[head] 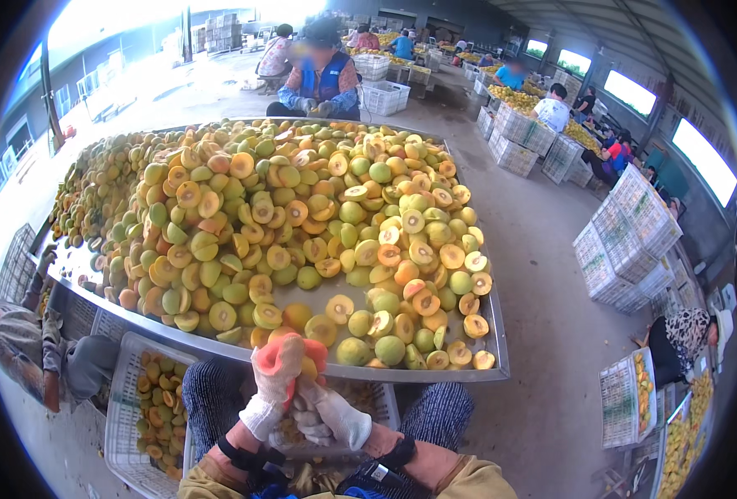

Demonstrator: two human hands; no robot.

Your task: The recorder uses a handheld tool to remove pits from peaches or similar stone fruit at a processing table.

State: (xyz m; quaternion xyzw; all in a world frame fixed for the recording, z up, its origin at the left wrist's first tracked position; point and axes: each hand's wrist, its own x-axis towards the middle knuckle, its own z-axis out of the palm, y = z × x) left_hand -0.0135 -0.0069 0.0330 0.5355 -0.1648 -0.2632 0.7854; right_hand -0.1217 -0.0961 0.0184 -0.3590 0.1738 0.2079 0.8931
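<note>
My left hand (279, 372), in a white knit glove with an orange-red coating, grips a yellow stone fruit (309, 368) at the near edge of the metal table. Pressed up against it from below is my right hand (336, 416), in a whitish glove, its thumb near the fruit and its fingers curled. Whatever those fingers may hold is hidden. Beyond both hands spreads a heap of yellow-green stone fruit (281, 218), much of it cut in halves. Under my hands, between my knees, a white plastic crate (388, 405) is partly covered by my arms.
The metal table's raised rim (418, 375) runs just beyond my hands. A white crate (119, 430) of fruit halves stands at my left. One person (13, 349) sits to the left, another (321, 81) across the table. Stacked crates (624, 243) rise at the right.
</note>
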